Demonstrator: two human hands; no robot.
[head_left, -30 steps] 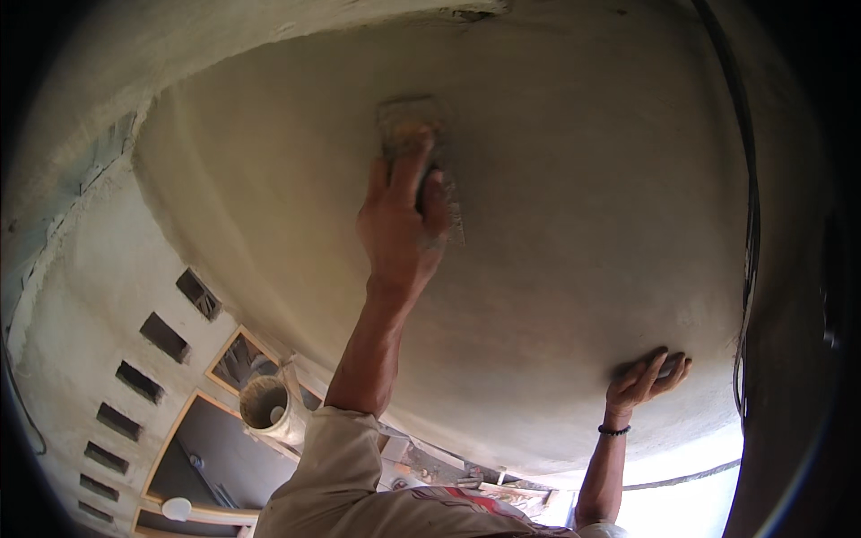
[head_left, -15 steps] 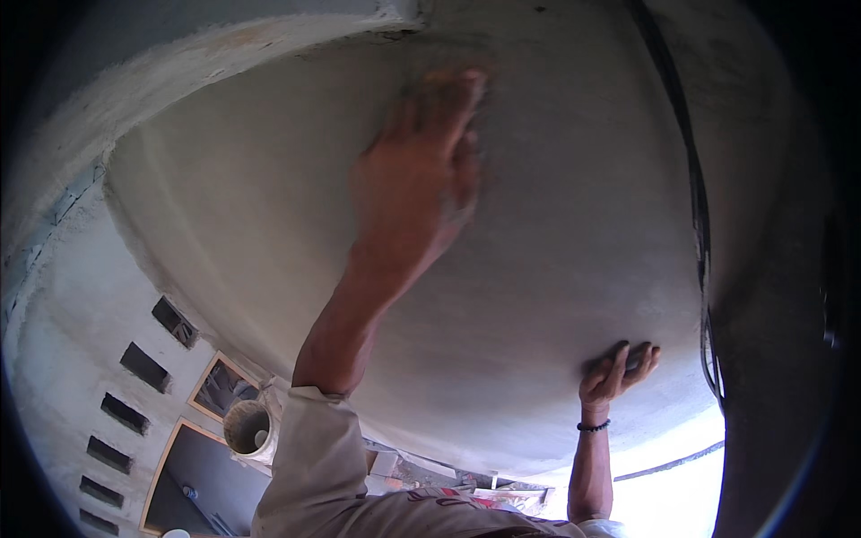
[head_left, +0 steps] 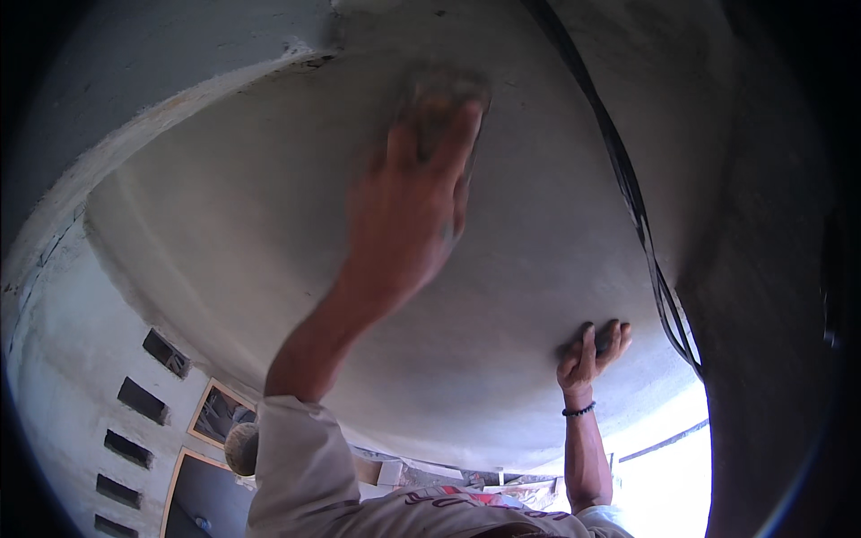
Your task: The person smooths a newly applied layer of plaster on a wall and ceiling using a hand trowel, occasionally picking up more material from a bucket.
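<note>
Overhead spreads a grey plastered ceiling (head_left: 502, 260), smooth and slightly damp-looking. My left hand (head_left: 404, 206) reaches up to it, fingers closed on a small squarish block (head_left: 439, 94) pressed to the plaster. The block looks dark with a yellowish patch, but motion blurs it, so its exact kind is unclear. Lower on the right, my right hand (head_left: 585, 361) rests against the ceiling with its fingers apart. A dark patch shows between and behind those fingers; whether it is shadow or an object is hard to tell. A dark beaded bracelet (head_left: 578, 410) circles the right wrist.
Black cables (head_left: 619, 157) hang along the ceiling at the right, beside a dark wall (head_left: 771, 359). A pale curved beam (head_left: 170, 117) borders the upper left. Below it stands a wall with several slot openings (head_left: 142, 400), a wood-framed opening (head_left: 208, 408) and a bucket (head_left: 240, 448).
The view has shifted, so the cables and my right hand appear further left. My left hand and the block have moved slightly across the plaster. My right hand stays against the ceiling.
</note>
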